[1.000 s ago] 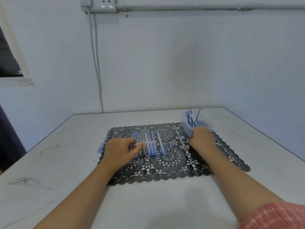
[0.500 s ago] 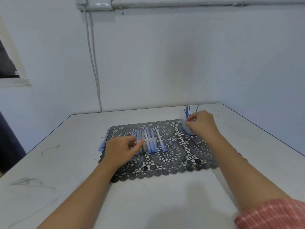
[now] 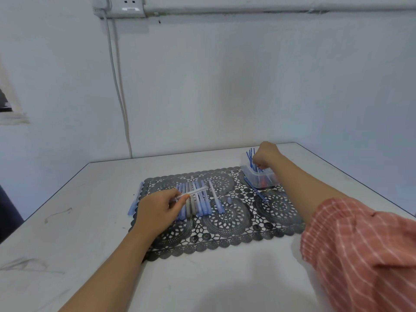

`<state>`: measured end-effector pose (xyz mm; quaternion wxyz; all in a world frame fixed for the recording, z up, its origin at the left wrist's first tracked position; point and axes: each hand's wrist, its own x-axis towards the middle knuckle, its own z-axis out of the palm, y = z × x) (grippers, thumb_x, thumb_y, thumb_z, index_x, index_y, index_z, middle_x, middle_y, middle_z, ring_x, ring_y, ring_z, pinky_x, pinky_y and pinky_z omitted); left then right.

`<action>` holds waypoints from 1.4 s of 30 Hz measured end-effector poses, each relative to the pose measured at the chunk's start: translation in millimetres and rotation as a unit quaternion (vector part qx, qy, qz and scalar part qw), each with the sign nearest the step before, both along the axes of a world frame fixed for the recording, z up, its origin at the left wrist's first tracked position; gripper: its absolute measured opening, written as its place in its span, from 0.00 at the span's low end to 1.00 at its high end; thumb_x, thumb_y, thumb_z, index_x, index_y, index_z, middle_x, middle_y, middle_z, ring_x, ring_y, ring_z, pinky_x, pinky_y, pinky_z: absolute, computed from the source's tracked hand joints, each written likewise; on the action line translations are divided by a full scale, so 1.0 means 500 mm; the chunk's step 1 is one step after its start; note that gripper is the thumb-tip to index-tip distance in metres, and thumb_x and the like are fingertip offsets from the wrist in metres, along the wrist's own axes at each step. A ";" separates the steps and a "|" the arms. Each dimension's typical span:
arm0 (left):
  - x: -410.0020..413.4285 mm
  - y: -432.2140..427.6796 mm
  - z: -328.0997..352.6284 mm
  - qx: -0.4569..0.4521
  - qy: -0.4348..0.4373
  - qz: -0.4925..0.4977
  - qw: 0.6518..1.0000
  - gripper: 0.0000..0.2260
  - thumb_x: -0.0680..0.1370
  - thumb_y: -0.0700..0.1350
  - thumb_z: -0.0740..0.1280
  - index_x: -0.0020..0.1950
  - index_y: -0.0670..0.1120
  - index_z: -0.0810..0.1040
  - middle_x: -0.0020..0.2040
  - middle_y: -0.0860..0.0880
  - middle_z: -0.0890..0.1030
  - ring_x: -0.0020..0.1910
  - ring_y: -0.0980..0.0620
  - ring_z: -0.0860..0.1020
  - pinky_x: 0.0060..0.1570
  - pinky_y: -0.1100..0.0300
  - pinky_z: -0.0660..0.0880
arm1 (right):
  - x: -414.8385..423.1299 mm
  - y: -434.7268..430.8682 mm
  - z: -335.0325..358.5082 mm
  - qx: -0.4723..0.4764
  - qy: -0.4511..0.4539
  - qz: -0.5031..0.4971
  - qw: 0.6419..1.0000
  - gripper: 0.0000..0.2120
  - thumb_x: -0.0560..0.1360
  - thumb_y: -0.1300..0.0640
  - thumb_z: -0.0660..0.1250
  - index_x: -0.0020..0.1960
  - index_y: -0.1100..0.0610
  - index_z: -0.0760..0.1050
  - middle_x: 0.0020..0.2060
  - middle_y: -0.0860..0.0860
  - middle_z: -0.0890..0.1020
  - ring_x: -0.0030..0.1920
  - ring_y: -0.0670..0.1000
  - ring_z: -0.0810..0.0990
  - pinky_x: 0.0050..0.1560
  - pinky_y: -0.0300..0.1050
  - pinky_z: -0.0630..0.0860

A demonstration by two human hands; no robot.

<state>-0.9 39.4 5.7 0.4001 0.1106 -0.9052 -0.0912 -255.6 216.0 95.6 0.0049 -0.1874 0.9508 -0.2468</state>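
On a white desk point(image 3: 202, 278), the left hand point(image 3: 157, 210) pinched a clear pen tube point(image 3: 195, 192) between thumb and fingers, just above a row of blue and grey pens point(image 3: 203, 204) on a black lace mat point(image 3: 227, 221). The right hand point(image 3: 266, 155) curled round thin blue refills point(image 3: 250, 154) standing in a clear box point(image 3: 258, 177) directly beneath it.

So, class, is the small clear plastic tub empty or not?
Not empty: thin blue sticks stand in the small clear plastic tub.

Soft, even, bluish light; faint shadow on near table point(image 3: 225, 289); slight overall blur; wide-angle bending at edges.
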 end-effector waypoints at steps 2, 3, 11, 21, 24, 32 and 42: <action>-0.001 0.000 0.001 -0.001 -0.002 0.001 1.000 0.22 0.75 0.64 0.55 0.34 0.50 0.77 0.23 0.55 0.70 0.24 0.60 0.70 0.25 0.68 0.62 | -0.004 -0.007 -0.010 0.024 -0.011 0.005 1.000 0.11 0.69 0.65 0.67 0.29 0.60 0.69 0.09 0.49 0.67 0.23 0.50 0.74 0.30 0.39 0.74; -0.002 -0.001 0.001 -0.002 -0.003 0.002 1.000 0.21 0.74 0.64 0.55 0.34 0.50 0.77 0.23 0.56 0.70 0.24 0.60 0.70 0.25 0.69 0.62 | -0.004 -0.009 -0.013 0.036 -0.006 0.005 0.999 0.12 0.68 0.64 0.68 0.29 0.60 0.69 0.09 0.48 0.67 0.23 0.49 0.73 0.29 0.38 0.73; -0.004 0.000 0.007 -0.001 -0.006 -0.001 1.000 0.22 0.74 0.64 0.55 0.36 0.51 0.79 0.24 0.56 0.71 0.25 0.61 0.70 0.25 0.69 0.63 | -0.018 -0.016 -0.043 0.026 0.031 0.004 0.999 0.12 0.67 0.66 0.65 0.31 0.60 0.63 0.36 0.55 0.71 0.40 0.54 0.71 0.31 0.39 0.67; 0.006 0.016 0.018 0.044 0.007 -0.012 0.999 0.13 0.74 0.56 0.65 0.53 0.51 0.77 0.26 0.57 0.70 0.25 0.62 0.70 0.26 0.69 0.64 | -0.020 -0.012 -0.041 -0.145 0.052 -0.016 0.988 0.06 0.69 0.65 0.65 0.42 0.67 0.79 0.35 0.59 0.79 0.39 0.57 0.79 0.34 0.42 0.71; 0.009 0.019 0.019 0.063 0.012 -0.019 0.998 0.10 0.74 0.50 0.70 0.52 0.51 0.73 0.29 0.57 0.73 0.27 0.61 0.72 0.27 0.67 0.67 | 0.007 -0.014 -0.025 -0.249 0.110 0.015 0.962 0.11 0.72 0.69 0.61 0.50 0.64 0.79 0.46 0.59 0.81 0.46 0.56 0.78 0.40 0.38 0.68; 0.014 0.028 0.020 0.084 0.015 -0.035 0.996 0.08 0.73 0.43 0.71 0.42 0.49 0.71 0.34 0.55 0.75 0.33 0.55 0.75 0.31 0.62 0.72 | 0.138 -0.005 0.012 -0.438 0.081 0.111 0.888 0.15 0.72 0.70 0.64 0.54 0.55 0.73 0.37 0.52 0.79 0.36 0.47 0.77 0.38 0.31 0.73; 0.018 0.031 0.021 0.075 0.026 -0.059 0.995 0.08 0.71 0.41 0.73 0.42 0.46 0.74 0.37 0.53 0.75 0.37 0.53 0.74 0.37 0.57 0.74 | 0.206 0.022 -0.078 -0.436 -0.037 0.164 0.884 0.15 0.76 0.70 0.59 0.52 0.57 0.81 0.42 0.50 0.82 0.39 0.42 0.78 0.42 0.29 0.75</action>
